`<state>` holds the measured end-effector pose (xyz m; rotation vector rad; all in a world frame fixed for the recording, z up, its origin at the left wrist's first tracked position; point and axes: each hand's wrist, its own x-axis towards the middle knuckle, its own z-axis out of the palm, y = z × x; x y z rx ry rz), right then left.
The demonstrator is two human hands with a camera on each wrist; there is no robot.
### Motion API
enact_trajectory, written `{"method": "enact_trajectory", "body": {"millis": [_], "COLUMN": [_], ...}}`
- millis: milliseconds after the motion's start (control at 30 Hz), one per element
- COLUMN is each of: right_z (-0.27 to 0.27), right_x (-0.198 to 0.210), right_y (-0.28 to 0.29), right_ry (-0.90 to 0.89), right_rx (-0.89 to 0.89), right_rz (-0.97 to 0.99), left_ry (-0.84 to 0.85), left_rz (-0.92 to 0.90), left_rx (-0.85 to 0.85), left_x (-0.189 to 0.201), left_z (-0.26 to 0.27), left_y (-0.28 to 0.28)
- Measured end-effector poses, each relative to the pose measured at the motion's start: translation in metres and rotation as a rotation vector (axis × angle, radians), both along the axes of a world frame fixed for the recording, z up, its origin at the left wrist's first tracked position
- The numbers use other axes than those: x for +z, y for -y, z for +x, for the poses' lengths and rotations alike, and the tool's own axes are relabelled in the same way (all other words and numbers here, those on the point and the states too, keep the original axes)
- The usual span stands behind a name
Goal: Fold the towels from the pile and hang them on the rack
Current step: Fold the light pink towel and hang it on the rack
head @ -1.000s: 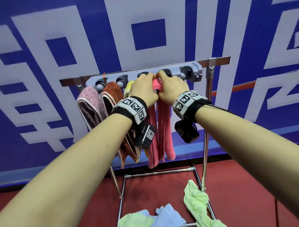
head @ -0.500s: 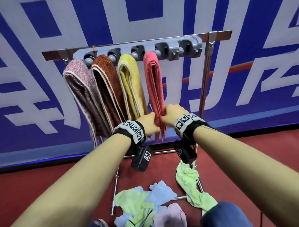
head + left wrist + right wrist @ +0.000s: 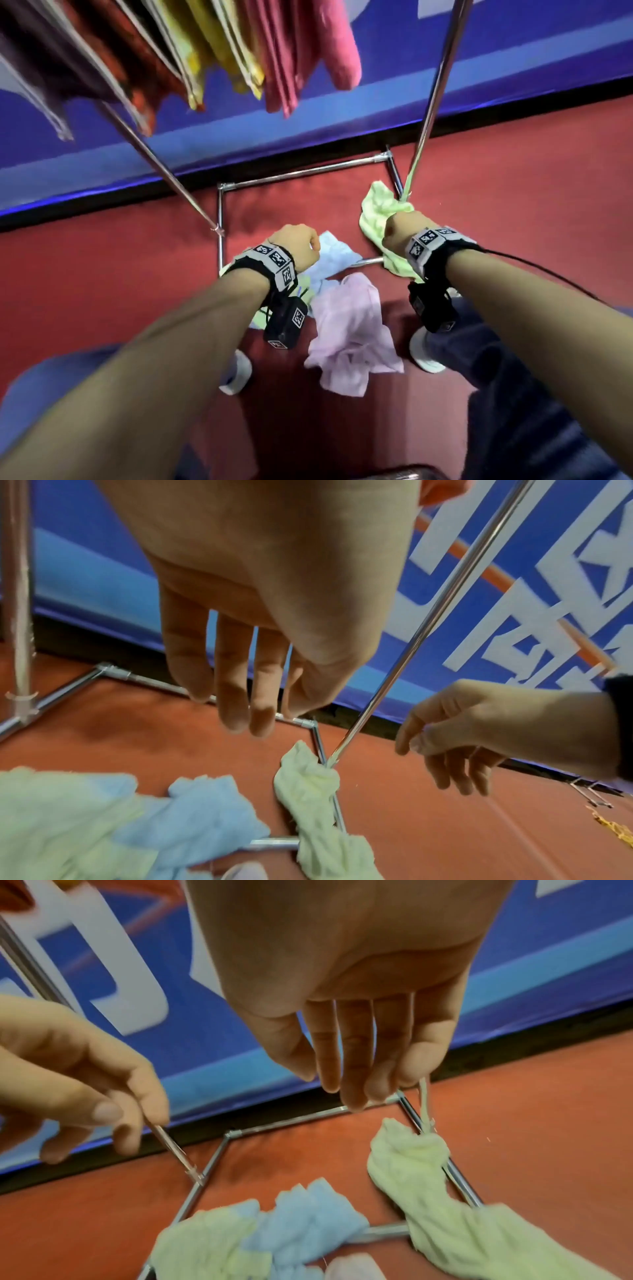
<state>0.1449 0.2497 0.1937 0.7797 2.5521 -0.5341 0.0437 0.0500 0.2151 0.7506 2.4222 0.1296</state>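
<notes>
The pale green towel (image 3: 407, 1167) lay crumpled over the rack's base bar (image 3: 459, 1183). My right hand (image 3: 346, 993) and left hand (image 3: 260, 588) hung above with relaxed fingers, holding nothing, over the red floor (image 3: 102, 274).

Grey wristbands (image 3: 275, 262) printed with black-and-white square codes are worn on both bare forearms; black camera boxes (image 3: 286, 322) hang beneath; blue trousers (image 3: 507, 377), white shoes (image 3: 424, 353).
</notes>
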Motion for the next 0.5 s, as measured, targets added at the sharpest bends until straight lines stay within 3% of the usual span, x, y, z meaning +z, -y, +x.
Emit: {"method": "enact_trajectory", "body": {"millis": [300,500], "right_z": [0.011,0.005], "right_x": [-0.139,-0.178], "right_y": [0.019,0.046], "right_ry": [0.213,0.211], "right_rx": [-0.024,0.047], "right_rz": [-0.088,-0.183], "left_ry": [0.069,0.151], "left_rz": [-0.137,-0.221], "left_rx": [0.018,-0.005], "left_x": [-0.131,-0.190], "left_z": [0.002,0.009], "left_y": [0.015,0.019]}}
